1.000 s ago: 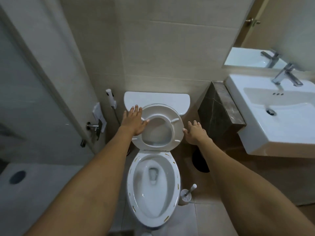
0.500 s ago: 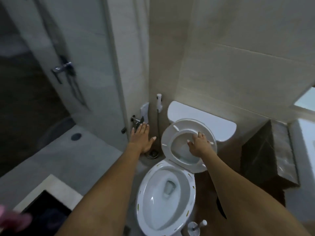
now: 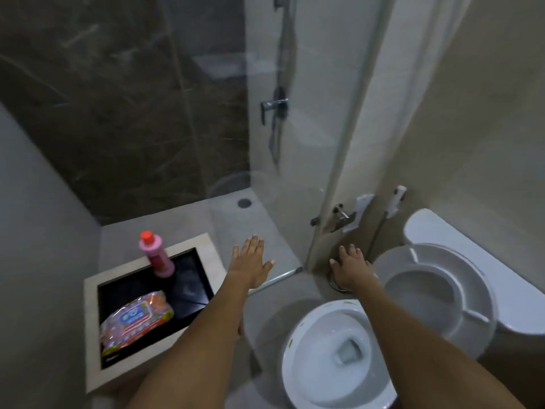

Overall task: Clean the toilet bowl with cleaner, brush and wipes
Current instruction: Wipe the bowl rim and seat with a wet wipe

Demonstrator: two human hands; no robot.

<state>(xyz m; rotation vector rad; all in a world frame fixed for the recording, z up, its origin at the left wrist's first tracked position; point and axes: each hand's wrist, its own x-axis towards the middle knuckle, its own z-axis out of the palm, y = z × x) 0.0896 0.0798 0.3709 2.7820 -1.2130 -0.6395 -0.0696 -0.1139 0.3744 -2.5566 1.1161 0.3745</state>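
The white toilet bowl [image 3: 298, 361] sits at the lower right, with small yellowish specks on its rim. Its seat [image 3: 472, 293] is raised against the tank [image 3: 460, 240]. A pink cleaner bottle [image 3: 157, 256] with a red cap stands on a black-topped stand [image 3: 194, 293] at the lower left. A pack of wipes [image 3: 135, 321] lies on the same stand. My left hand [image 3: 250, 265] hovers flat with straight fingers, right of the bottle. My right hand [image 3: 351, 265] is stretched out with spread fingers, left of the seat. Neither hand holds anything.
A glass shower screen [image 3: 295, 143] stands between the hands, with the shower floor and drain [image 3: 244, 203] behind it. A bidet sprayer [image 3: 396, 200] hangs on the wall beside the tank. A dark marble wall fills the upper left.
The view has swung left, bringing the stand with bottle and wipes into sight. My right hand has left the raised seat, and both hands have moved left.
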